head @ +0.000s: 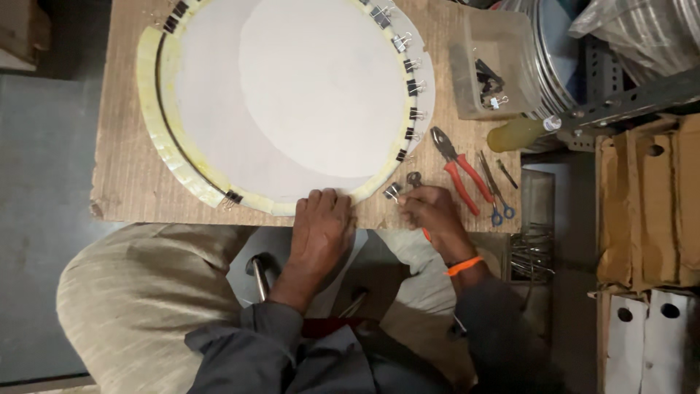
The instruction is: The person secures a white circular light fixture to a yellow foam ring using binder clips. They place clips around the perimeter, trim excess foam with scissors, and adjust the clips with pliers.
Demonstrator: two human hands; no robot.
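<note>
A large round frame (157, 138) with a pale yellow rim lies on a wooden board, and white fabric (306, 95) is stretched over it. Several black binder clips (413, 87) pinch the fabric along the right rim. My left hand (321, 226) presses flat on the near edge of the frame. My right hand (432, 211) sits just right of it, fingers closed on a small binder clip (393, 192) near the rim, with an orange-handled tool partly hidden under the palm. An orange band circles that wrist.
Red-handled pliers (458, 168), blue-handled scissors (496, 193) and a yellowish bottle (519, 133) lie right of the frame. A clear tub (487, 66) holds more clips. Metal hoops (561, 58), cardboard boxes (645, 204) and a rack of metal rods (532, 252) crowd the right side.
</note>
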